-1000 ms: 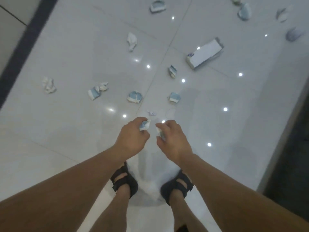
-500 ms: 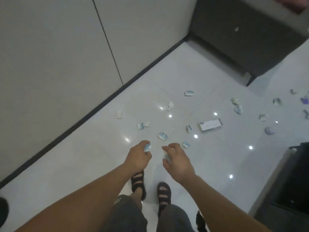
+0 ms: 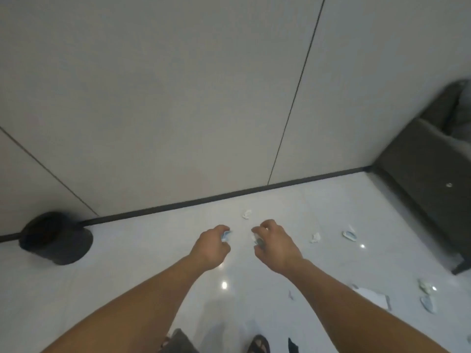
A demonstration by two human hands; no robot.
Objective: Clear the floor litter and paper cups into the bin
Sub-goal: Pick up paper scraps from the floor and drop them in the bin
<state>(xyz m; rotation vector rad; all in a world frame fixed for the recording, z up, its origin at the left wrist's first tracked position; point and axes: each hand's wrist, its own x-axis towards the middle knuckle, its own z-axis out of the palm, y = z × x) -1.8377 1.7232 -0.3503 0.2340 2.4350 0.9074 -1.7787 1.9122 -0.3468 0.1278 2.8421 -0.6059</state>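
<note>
Both hands reach out over the pale floor [image 3: 142, 253]. The left hand [image 3: 212, 247] has its fingers curled round a crumpled blue-and-white paper scrap [image 3: 226, 235], and the right hand [image 3: 276, 247] pinches a second scrap [image 3: 257, 240] between thumb and fingers. The dark round bin [image 3: 57, 239] stands at the far left against the wall [image 3: 178, 98], well apart from both hands. More litter lies on the tiles: a white wad [image 3: 246, 214] just beyond the hands, a small piece [image 3: 315, 237] to the right, a flattened paper cup [image 3: 349, 234] near the dark sofa [image 3: 420, 179]
</note>
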